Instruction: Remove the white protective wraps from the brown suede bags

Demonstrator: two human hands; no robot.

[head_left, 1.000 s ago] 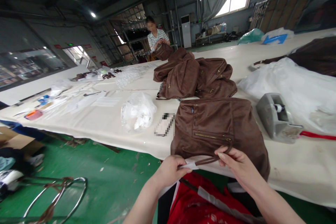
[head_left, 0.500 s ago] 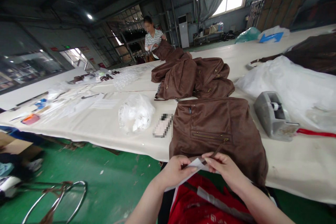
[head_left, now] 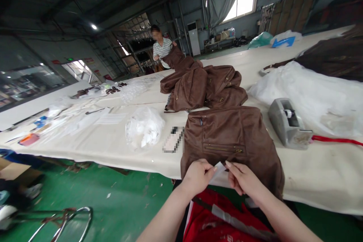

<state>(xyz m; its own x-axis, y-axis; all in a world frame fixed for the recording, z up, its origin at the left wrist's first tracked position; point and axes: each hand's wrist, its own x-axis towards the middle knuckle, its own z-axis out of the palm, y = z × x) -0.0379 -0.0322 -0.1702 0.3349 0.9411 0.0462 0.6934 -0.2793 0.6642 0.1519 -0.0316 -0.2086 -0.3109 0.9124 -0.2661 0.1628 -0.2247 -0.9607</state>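
Note:
Low in front of the bag, my left hand [head_left: 199, 176] is closed, pinching a thin white strip [head_left: 219, 168] between thumb and fingers. My right hand [head_left: 244, 178] is closed at the other end of the strip, its fingertips on a narrow dark brown strap mostly hidden by the fingers. Just beyond both hands, a brown leather-like bag [head_left: 224, 128] lies flat at the table edge, with a zipped pocket facing up. Part of a strap with whitish wrapping [head_left: 235, 219] crosses the red apron [head_left: 204, 215] below my hands.
More brown bags [head_left: 195, 87] are heaped beyond, where a person in a striped top [head_left: 163, 50] handles one. A grey tape dispenser [head_left: 289, 123] and white plastic sheeting [head_left: 317, 90] lie right. A phone [head_left: 172, 140] and crumpled clear plastic bag [head_left: 145, 126] lie left on the table [head_left: 93, 136].
My hands have shifted slightly, and the left now pinches the strip from above with fingers curled. Less of the brown strap shows by my right hand. The view has turned a little.

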